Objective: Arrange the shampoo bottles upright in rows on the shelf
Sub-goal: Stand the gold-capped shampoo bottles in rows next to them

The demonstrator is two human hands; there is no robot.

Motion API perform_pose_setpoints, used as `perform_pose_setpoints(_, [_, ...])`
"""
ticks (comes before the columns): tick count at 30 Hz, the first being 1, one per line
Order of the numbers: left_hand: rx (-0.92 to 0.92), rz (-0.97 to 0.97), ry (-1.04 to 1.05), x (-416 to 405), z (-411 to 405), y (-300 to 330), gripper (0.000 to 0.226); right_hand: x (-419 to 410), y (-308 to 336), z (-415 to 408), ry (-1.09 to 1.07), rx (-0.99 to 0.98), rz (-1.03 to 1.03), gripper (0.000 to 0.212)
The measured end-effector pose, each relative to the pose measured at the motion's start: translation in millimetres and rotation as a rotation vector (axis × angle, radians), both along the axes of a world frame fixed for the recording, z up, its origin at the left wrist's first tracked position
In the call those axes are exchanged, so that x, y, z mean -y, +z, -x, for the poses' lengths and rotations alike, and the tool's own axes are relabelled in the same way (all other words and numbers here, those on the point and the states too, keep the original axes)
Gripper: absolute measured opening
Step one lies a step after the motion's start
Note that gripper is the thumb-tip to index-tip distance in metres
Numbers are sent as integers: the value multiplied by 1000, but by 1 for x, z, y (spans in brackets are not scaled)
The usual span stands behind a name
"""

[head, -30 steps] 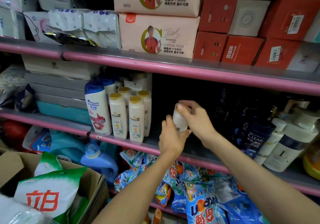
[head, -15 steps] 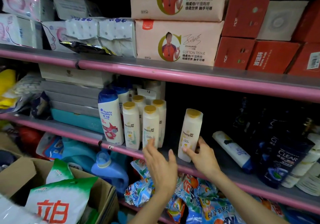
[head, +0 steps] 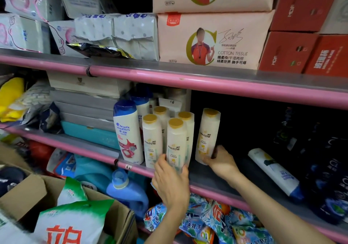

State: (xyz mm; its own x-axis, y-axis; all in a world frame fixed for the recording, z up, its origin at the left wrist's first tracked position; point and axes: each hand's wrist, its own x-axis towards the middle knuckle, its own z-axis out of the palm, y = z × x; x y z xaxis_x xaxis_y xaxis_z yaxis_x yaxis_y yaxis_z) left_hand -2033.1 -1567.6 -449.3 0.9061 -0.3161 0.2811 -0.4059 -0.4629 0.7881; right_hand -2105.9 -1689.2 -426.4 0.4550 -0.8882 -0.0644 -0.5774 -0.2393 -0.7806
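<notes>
On the middle shelf [head: 216, 177], the right hand [head: 221, 161] grips an upright Pantene bottle [head: 207, 136] at its base while the left hand [head: 172, 182] clasps the front-row bottle [head: 176, 143]; sliding it left, base flat, should close the gap.

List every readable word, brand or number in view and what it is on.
"PANTENE": front gold-capped bottle and its neighbours.
"head & shoulders": blue-capped bottle.
"COTTON TISSUE": pink tissue pack.
"MDF": red boxes.
"16": white tag behind the bottles.
"6": sticker on the shelf edge.
Dark bottles at right: unreadable.
</notes>
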Motion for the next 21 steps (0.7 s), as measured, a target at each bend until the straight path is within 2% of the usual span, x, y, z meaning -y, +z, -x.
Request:
perform_pose_setpoints(2, [18,-23,-12,-1,-2,-1,62,-12,1,6,29,-320,149,51])
perform_pose_setpoints(3, [24,-29,-17,-1,-3,-2,61,-18,1,8,63,-422,259,50])
perform_pose_setpoints(4, [29,-31,-20,-2,-3,-2,60,-24,0,7,92,-432,339,47])
perform_pose_setpoints(6, [36,-29,-26,-4,-4,-3,57,-33,0,2,146,-296,370,41])
perform_pose_setpoints(10, [37,-29,-29,-6,-3,-2,56,-37,-3,-18,211,-11,228,50])
perform_pose_setpoints(12, [31,-23,-30,-6,-3,-1,56,-35,-7,-26,197,72,172,49])
perform_pose_setpoints(16, [19,-22,-41,-5,-4,-2,56,-29,-17,-36,183,220,36,29])
perform_pose_setpoints(21, [16,-10,-45,-6,-4,-2,53,-23,-23,-41,219,307,17,20])
